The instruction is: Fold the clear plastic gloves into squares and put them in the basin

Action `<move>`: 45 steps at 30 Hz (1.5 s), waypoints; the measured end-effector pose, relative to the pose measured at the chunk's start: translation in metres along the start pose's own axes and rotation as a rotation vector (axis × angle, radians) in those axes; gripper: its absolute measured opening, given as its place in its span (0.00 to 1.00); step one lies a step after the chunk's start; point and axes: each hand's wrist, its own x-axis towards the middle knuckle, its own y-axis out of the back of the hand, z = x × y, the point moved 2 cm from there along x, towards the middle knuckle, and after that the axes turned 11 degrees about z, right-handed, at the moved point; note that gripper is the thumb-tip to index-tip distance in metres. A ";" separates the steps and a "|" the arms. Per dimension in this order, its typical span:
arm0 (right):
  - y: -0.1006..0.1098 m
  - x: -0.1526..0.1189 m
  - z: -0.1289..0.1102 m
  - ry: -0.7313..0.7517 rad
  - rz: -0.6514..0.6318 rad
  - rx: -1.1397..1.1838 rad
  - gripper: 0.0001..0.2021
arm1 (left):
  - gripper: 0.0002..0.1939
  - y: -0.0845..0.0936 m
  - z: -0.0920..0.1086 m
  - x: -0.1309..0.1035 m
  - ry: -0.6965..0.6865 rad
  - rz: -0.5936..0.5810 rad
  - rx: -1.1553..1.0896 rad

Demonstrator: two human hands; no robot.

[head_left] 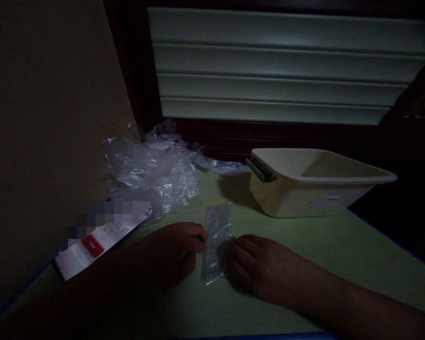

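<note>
A small clear plastic bag (216, 241) lies on the green table between my two hands, its long side running away from me. My left hand (180, 250) has its fingertips pinched at the bag's left edge. At the right edge, my right hand (253, 264) rests with curled fingers pressed on the plastic. A heap of crumpled clear plastic bags (159, 165) sits behind, to the left.
A cream plastic bin (304, 196) with a dark handle stands at the back right of the table (283, 316). A phone with a lit screen (102, 241) lies at the left, near the wall. Behind the table is a slatted panel (276, 66).
</note>
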 end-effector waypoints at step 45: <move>-0.018 -0.001 0.026 -0.979 0.152 0.803 0.10 | 0.16 -0.029 -0.018 0.008 0.376 0.374 -0.088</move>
